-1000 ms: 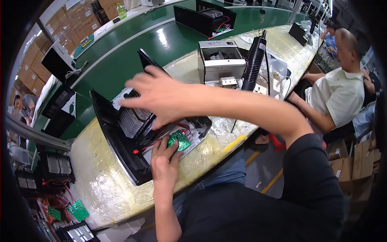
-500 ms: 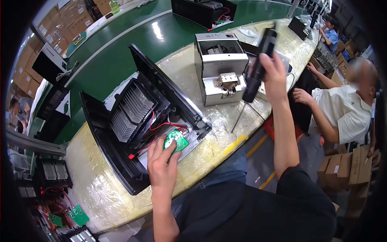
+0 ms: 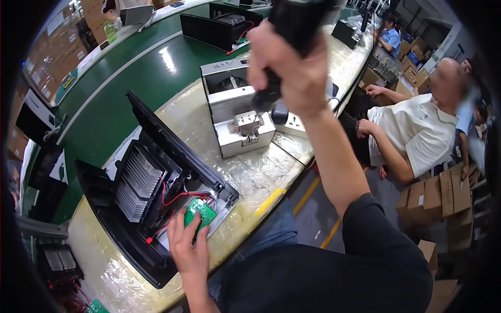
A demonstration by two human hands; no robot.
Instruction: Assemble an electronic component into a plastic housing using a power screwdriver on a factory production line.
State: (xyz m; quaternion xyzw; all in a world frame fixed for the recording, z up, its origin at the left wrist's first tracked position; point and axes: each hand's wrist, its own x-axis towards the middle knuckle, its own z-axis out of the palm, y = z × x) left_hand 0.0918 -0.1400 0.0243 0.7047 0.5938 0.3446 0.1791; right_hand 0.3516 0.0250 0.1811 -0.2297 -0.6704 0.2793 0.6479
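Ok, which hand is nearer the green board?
Left. The left hand touches the green board; the right hand is well apart from it, farther right, gripping a black tool.

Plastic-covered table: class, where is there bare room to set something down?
The table is bare between black casing and silver machine, and left of the casing; crowded inside it, around the left hand and green board.

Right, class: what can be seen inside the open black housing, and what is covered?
Inside the black housing: a grey finned block, a red connector and a green circuit board. The left hand covers part of the board; whatever lies beneath the block is hidden.
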